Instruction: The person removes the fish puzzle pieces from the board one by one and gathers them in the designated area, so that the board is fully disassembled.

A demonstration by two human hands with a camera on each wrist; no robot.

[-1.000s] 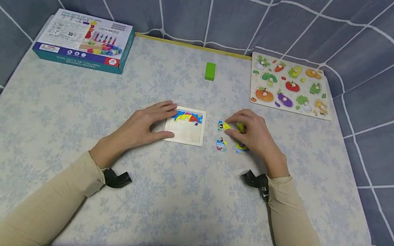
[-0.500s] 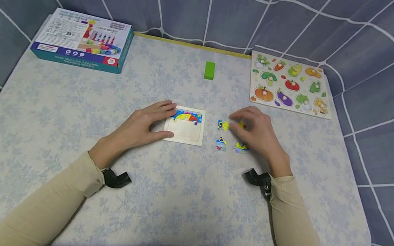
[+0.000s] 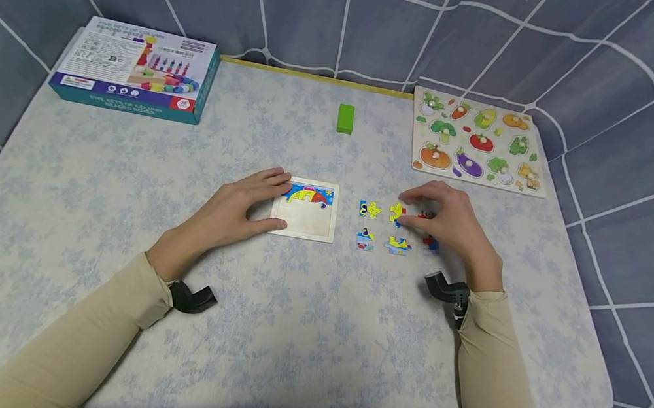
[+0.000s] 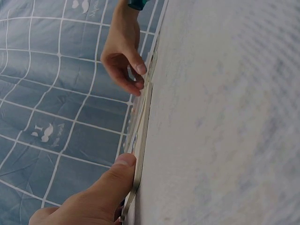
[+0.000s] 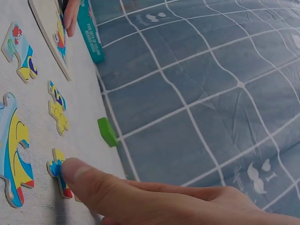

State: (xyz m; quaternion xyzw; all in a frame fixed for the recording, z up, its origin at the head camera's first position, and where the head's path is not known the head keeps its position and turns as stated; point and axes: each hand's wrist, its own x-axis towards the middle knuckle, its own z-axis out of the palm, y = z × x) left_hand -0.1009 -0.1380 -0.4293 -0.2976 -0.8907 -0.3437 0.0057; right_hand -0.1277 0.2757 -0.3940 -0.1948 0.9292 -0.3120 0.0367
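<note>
My left hand rests along the left side of a small wooden puzzle frame, fingers at its upper corner and thumb at its lower one. A colourful strip of fitted pieces fills the frame's top; bare wood shows below. To the right, my right hand hovers low with thumb and index finger apart, fingertips right at a yellow and red puzzle piece. In the right wrist view the thumb overlaps that piece. Other loose pieces lie near, including a yellow-blue one and a crab one; some are partly hidden.
A green block stands behind the frame. At the back right lies a vegetable peg board, and a boxed bead set sits at the back left. Grey gridded cloth rises behind the table.
My right hand has moved rightward over the row of loose pieces, from the leftmost upper piece to the one beside it. The left hand and frame stay put.
</note>
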